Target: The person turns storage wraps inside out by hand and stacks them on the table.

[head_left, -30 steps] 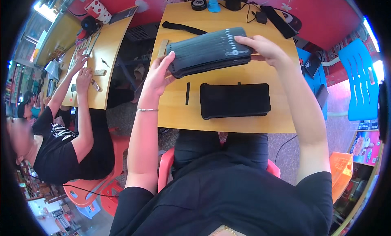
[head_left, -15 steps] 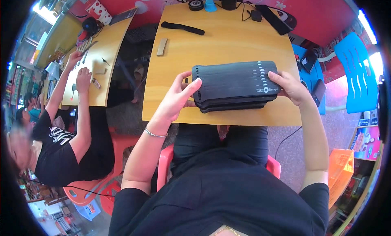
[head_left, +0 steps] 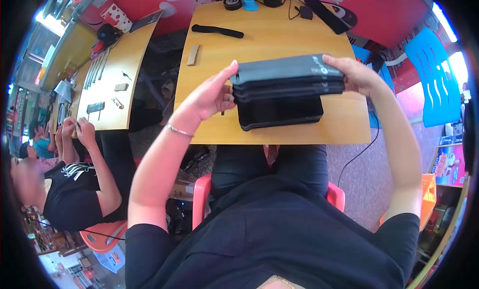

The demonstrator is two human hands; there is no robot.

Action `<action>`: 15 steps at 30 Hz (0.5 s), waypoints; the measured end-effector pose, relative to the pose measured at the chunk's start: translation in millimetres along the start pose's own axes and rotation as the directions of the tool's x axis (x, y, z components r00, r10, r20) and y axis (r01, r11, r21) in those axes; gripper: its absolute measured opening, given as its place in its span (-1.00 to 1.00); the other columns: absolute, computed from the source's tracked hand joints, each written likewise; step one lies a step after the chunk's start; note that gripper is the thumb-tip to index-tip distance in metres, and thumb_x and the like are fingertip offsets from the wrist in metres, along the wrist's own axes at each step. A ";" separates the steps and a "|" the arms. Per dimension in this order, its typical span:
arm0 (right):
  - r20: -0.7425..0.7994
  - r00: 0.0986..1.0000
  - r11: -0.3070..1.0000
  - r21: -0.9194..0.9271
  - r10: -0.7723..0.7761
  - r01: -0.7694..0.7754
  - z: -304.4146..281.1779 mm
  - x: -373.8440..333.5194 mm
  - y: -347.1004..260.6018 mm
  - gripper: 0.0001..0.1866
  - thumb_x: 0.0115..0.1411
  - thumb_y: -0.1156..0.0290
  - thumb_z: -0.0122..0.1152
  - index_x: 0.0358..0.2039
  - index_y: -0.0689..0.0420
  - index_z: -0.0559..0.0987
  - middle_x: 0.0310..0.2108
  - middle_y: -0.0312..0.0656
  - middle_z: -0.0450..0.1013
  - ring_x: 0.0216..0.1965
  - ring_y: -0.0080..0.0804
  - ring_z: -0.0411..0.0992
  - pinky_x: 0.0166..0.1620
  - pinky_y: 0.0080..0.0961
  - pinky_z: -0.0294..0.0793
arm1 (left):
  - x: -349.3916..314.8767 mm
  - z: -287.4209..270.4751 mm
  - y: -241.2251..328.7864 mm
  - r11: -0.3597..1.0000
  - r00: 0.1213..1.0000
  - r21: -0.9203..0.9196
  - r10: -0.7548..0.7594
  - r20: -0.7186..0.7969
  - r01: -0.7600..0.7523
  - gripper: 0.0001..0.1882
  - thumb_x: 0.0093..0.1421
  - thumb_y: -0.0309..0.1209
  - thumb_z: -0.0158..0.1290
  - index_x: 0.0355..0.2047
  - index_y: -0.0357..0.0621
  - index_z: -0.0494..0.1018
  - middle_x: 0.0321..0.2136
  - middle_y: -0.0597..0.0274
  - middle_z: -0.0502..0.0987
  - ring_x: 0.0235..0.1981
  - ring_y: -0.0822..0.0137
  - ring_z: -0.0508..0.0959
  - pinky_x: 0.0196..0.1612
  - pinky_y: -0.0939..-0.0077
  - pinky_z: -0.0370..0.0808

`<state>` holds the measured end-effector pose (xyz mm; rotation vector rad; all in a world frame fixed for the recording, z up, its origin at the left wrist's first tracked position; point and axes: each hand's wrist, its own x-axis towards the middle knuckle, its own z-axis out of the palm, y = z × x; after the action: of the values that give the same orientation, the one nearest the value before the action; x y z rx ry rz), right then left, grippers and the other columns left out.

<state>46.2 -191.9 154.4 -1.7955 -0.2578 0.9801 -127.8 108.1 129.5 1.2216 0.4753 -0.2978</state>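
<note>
A stack of flat black panels (head_left: 279, 72) with rounded corners and pale print is raised and tilted above the near half of the wooden table. My left hand (head_left: 212, 95) grips its left end, thumb on the top edge and fingers curled at the side. At the opposite end my right hand (head_left: 355, 75) holds the stack, thumb on top and fingers beneath. Below it, more black panels (head_left: 282, 113) lie on the tabletop near the front edge. Their exact kind I cannot make out.
On the table (head_left: 259, 39) lie a black strap (head_left: 217, 31), a tan strip (head_left: 193, 54), a black roll (head_left: 232, 3), a charger (head_left: 306, 12) and a long black device (head_left: 327, 16). A co-worker (head_left: 75, 189) sits at the left table (head_left: 112, 114). A blue chair (head_left: 433, 79) stands right.
My hands have lifted and tilted the upper panels away from me, exposing the lower ones on the table. The co-worker's hands have drawn back toward their body.
</note>
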 end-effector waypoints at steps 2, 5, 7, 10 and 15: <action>0.005 0.999 0.997 -0.054 0.046 -0.045 -3.2 4.1 -16.4 -0.44 0.15 -0.20 0.19 -0.12 0.04 0.58 -0.31 -0.40 0.54 -0.35 -0.68 0.49 -0.26 -0.72 0.49 | 6.5 0.7 10.8 0.997 0.997 -0.054 -0.049 -0.055 0.046 -0.45 0.19 0.15 0.06 -0.15 -0.09 0.37 -0.44 0.31 0.52 -0.56 0.50 0.53 -0.53 0.70 0.52; -0.036 0.996 0.985 -0.151 0.079 -0.083 -13.2 10.0 -31.9 -0.40 0.05 -0.29 0.23 -0.19 -0.01 0.59 -0.33 -0.39 0.54 -0.35 -0.73 0.48 -0.26 -0.80 0.37 | 13.8 -5.9 26.5 0.994 0.996 -0.069 -0.086 -0.017 0.085 -0.46 0.17 0.16 0.07 -0.21 -0.09 0.43 -0.47 0.28 0.54 -0.56 0.44 0.56 -0.59 0.77 0.51; -0.047 0.997 0.991 -0.113 0.067 -0.072 -16.6 12.0 -34.7 -0.48 0.06 -0.25 0.26 -0.26 -0.04 0.60 -0.41 -0.44 0.54 -0.42 -0.77 0.48 -0.36 -0.82 0.43 | 14.2 1.8 33.1 0.993 0.996 -0.091 -0.078 -0.039 0.074 -0.47 0.20 0.16 0.04 -0.31 -0.11 0.49 -0.54 0.24 0.52 -0.62 0.44 0.53 -0.67 0.86 0.46; -0.051 0.997 0.998 -0.015 0.064 -0.064 -22.7 16.8 -34.1 -0.53 0.06 -0.20 0.30 -0.33 -0.03 0.61 -0.48 -0.44 0.53 -0.51 -0.79 0.49 -0.52 -0.88 0.46 | 18.5 3.3 39.1 0.997 0.998 -0.053 -0.062 0.005 0.062 -0.46 0.19 0.17 0.04 -0.31 -0.12 0.49 -0.54 0.23 0.51 -0.62 0.45 0.52 -0.67 0.84 0.46; -0.157 0.986 0.989 -0.127 0.052 -0.073 -9.8 8.4 -45.2 -0.47 0.05 -0.22 0.29 -0.27 0.02 0.61 -0.47 -0.40 0.53 -0.49 -0.71 0.49 -0.49 -0.85 0.45 | 14.9 -7.6 42.1 0.996 0.995 -0.036 -0.085 0.043 0.087 -0.46 0.16 0.15 0.11 -0.20 -0.10 0.43 -0.41 0.29 0.50 -0.51 0.43 0.52 -0.58 0.75 0.48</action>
<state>70.4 -173.4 190.2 -2.0005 -0.1742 0.8796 -96.7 129.4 154.8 1.1578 0.4966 -0.3855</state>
